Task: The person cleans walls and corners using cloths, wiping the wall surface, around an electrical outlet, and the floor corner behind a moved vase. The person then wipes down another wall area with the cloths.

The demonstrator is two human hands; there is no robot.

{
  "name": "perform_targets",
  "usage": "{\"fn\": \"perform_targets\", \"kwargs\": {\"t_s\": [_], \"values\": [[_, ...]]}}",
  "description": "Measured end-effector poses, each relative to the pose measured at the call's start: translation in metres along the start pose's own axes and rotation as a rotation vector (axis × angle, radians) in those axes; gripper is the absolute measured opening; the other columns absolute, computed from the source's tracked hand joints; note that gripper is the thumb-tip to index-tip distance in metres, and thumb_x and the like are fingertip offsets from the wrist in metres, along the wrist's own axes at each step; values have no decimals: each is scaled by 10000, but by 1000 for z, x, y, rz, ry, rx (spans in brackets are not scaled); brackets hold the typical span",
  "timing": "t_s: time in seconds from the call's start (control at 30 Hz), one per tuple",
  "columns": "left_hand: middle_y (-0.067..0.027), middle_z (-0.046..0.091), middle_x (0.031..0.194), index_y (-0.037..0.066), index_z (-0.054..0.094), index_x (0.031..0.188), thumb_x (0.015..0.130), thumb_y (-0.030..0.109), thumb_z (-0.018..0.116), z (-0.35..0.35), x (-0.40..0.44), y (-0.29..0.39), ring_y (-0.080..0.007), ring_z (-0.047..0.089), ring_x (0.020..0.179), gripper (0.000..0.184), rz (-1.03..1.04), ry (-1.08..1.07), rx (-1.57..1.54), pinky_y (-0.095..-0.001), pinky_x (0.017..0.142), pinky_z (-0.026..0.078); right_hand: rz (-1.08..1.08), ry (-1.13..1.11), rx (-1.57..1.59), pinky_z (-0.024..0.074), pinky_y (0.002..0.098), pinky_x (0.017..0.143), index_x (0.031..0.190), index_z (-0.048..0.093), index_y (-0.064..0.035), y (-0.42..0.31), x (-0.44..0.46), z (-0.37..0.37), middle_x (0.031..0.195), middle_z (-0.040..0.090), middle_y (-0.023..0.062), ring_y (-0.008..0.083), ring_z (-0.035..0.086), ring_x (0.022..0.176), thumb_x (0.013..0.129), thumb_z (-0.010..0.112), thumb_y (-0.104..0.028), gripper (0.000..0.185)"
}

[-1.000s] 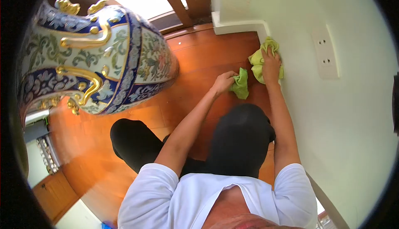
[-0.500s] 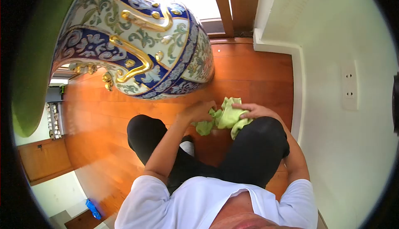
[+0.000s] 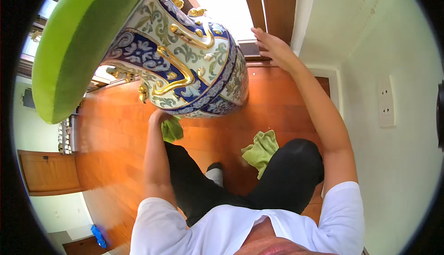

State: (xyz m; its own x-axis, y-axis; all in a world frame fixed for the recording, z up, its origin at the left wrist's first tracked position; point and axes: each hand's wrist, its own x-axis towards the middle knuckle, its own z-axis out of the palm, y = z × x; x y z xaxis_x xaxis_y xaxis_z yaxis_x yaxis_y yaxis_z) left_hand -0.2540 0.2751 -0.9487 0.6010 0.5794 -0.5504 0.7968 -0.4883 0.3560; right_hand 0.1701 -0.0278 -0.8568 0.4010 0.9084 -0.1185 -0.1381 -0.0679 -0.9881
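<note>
A tall patterned vase (image 3: 189,65) in white, blue and green with gold handles stands before me. By its lower left side, my left hand (image 3: 160,116) grips a green cloth (image 3: 172,130) that hangs below the wrist; the vase hides most of the fingers. My right hand (image 3: 274,50) is raised past the vase's right side, its fingers stretched out and holding nothing. A second, lighter green cloth (image 3: 260,151) lies crumpled on the floor beside my right knee.
A bright green padded piece (image 3: 78,37) sits at the vase's top. The wooden floor (image 3: 115,148) runs to a pale wall with an outlet (image 3: 386,100) at the right. Behind the vase is a wood-framed doorway (image 3: 277,10). A blue object (image 3: 98,236) lies at far left.
My left hand has carried one green cloth left to the vase's side. My right hand has let go of the other cloth and moved up and away. The view has shifted.
</note>
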Motion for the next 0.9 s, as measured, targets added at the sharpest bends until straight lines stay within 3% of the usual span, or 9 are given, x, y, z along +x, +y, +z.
{"fn": "perform_targets", "kwargs": {"t_s": [0.03, 0.13, 0.27, 0.33, 0.4, 0.47, 0.57, 0.8, 0.9], "values": [[-101, 571, 1265, 53, 520, 1273, 949, 223, 492, -4, 27, -44, -255, 555, 1124, 367, -3, 121, -422, -429, 997, 427, -28, 15, 48, 207, 522, 1098, 1469, 262, -80, 2, 18, 6, 1534, 182, 177, 391, 224, 1384, 861, 359, -723, 890], [-120, 593, 1209, 37, 538, 1233, 955, 331, 468, -12, 40, -19, -282, 579, 1075, 410, 24, 517, -1190, -457, 938, 470, -56, 50, 208, 150, 548, 1108, 1469, 255, -73, 24, 63, 31, 1535, 140, 211, 390, 128, 1412, 822, 329, -781, 962], [-147, 601, 1190, 31, 549, 1212, 938, 362, 472, 12, 78, 0, -297, 598, 1036, 437, 273, 440, -1732, -455, 925, 484, -33, 55, 447, 361, 403, 1030, 1414, 359, -21, 102, 129, 40, 1402, 428, 175, 262, 447, 1259, 883, 399, -677, 845], [-160, 605, 1180, 27, 554, 1201, 930, 378, 474, 23, 94, 9, -305, 608, 1016, 451, 347, 378, -1852, -454, 918, 491, 26, 124, 414, 371, 391, 1007, 1327, 486, -39, 60, 81, 61, 1316, 518, 155, 248, 483, 1215, 875, 402, -689, 797], [-173, 609, 1170, 24, 560, 1191, 922, 394, 476, 30, 107, 14, -313, 617, 996, 466, 405, 347, -1927, -453, 912, 498, -22, 104, 516, 416, 346, 964, 1265, 519, -7, 47, 66, 68, 1226, 584, 115, 230, 544, 1128, 913, 414, -619, 714], [-186, 613, 1160, 20, 565, 1180, 913, 410, 478, 37, 119, 13, -320, 627, 977, 480, 444, 316, -1980, -451, 906, 505, -29, 175, 459, 415, 370, 971, 1271, 512, -10, 66, 75, 65, 1221, 590, 108, 231, 550, 1120, 933, 418, -579, 668], [-202, 645, 1081, 7, 593, 1131, 901, 323, 496, 28, 98, 45, -319, 653, 898, 404, 578, 175, -2167, -429, 829, 541, -82, 112, 532, 428, 351, 962, 1289, 496, -17, 69, 73, 65, 1239, 580, 113, 214, 558, 1111, 936, 446, -549, 641], [-205, 654, 1054, 0, 602, 1114, 896, 295, 503, 30, 104, 56, -306, 665, 852, 379, 550, 177, -2143, -403, 770, 561, -48, 200, 512, 482, 339, 873, 1215, 553, -25, 89, 82, 53, 1158, 621, 94, 203, 609, 995, 951, 477, -464, 518], [-161, 672, 970, -9, 624, 1071, 896, 261, 515, 31, 106, 65, -249, 662, 767, 340, 466, 302, -2106, -369, 694, 559, -87, 201, 491, 488, 335, 860, 1184, 573, -31, 98, 84, 45, 1136, 630, 85, 197, 617, 975, 949, 489, -422, 465]]}}
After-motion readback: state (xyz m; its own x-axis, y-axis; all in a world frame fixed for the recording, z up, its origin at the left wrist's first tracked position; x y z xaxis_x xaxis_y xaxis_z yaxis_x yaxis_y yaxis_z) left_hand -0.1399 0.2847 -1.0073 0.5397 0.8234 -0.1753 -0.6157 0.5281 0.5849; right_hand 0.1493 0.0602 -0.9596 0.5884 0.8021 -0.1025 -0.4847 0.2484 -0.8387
